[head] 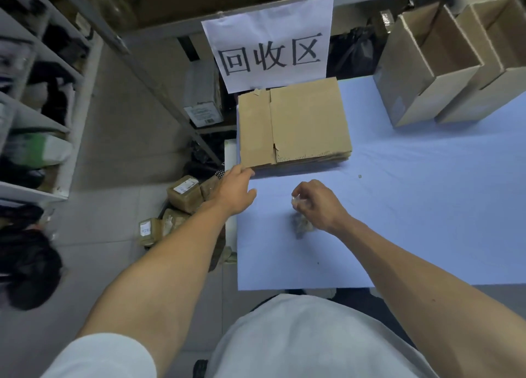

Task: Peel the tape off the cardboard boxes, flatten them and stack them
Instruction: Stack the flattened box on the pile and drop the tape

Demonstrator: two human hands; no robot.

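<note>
A stack of flattened cardboard boxes [294,123] lies at the far left of the pale blue table [412,207], below a white paper sign. My left hand [234,191] reaches to the stack's near left corner, fingers extended and touching its edge. My right hand [317,204] hovers over the table's middle, fingers curled around a crumpled wad of clear tape [300,224] that hangs beneath it. Two upright open cardboard boxes [421,67] [489,56] stand at the table's far right.
The paper sign [270,47] hangs from a metal shelf rail behind the stack. Wrapped brown parcels [185,194] lie on the floor left of the table. Grey shelving [34,93] with bagged goods runs along the left side.
</note>
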